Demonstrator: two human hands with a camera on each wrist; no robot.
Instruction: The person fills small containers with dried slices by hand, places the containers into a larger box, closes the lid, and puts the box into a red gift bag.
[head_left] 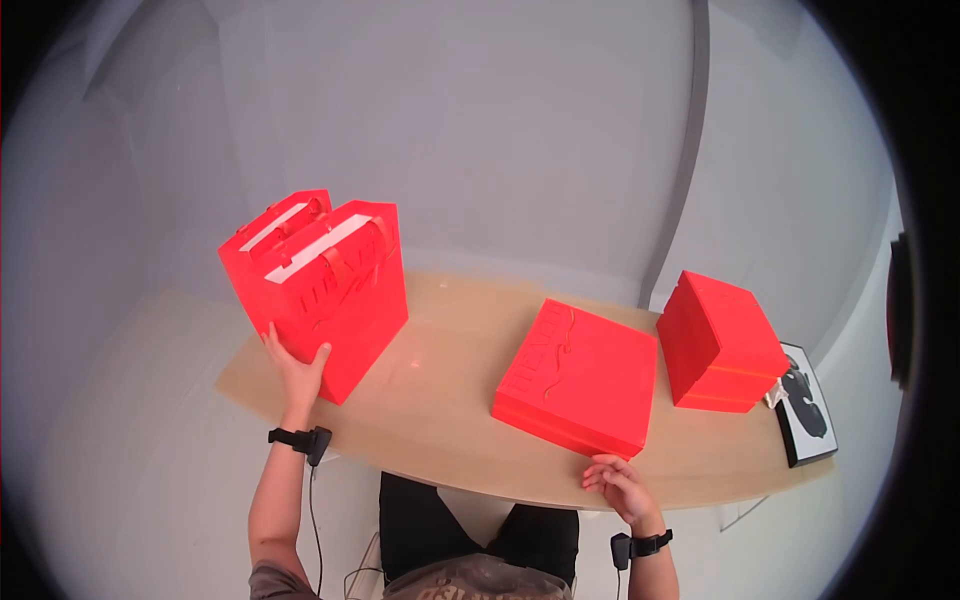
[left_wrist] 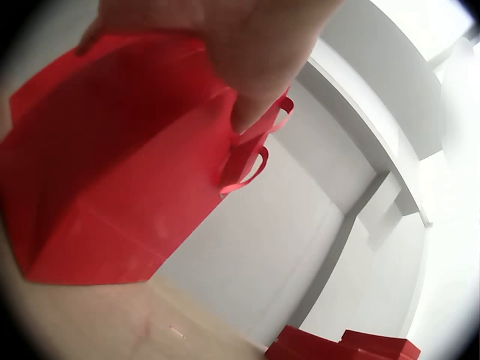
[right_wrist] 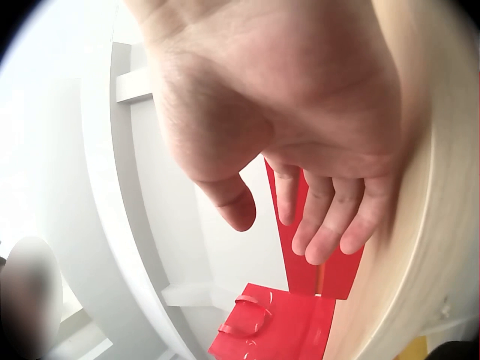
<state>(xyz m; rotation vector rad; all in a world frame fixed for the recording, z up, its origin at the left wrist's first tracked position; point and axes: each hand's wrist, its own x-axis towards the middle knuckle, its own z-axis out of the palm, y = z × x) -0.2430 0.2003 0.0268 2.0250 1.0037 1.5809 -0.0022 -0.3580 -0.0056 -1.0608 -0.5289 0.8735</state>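
Two red paper gift bags stand upright side by side at the table's left end. The nearer gift bag has ribbon handles and raised lettering; the other bag stands just behind it. My left hand grips the nearer bag's side, thumb on one face and fingers round the edge. In the left wrist view that thumb presses into the red paper. A flat red box with a cord and raised lettering lies mid-table. My right hand hovers by its front edge, fingers loosely bent, holding nothing.
To the right stands a taller stack of red boxes. Beside it, at the table's right end, lies a black-edged box with dark goggles pictured on it. The pale wooden table curves along its front edge. A grey wall rises behind.
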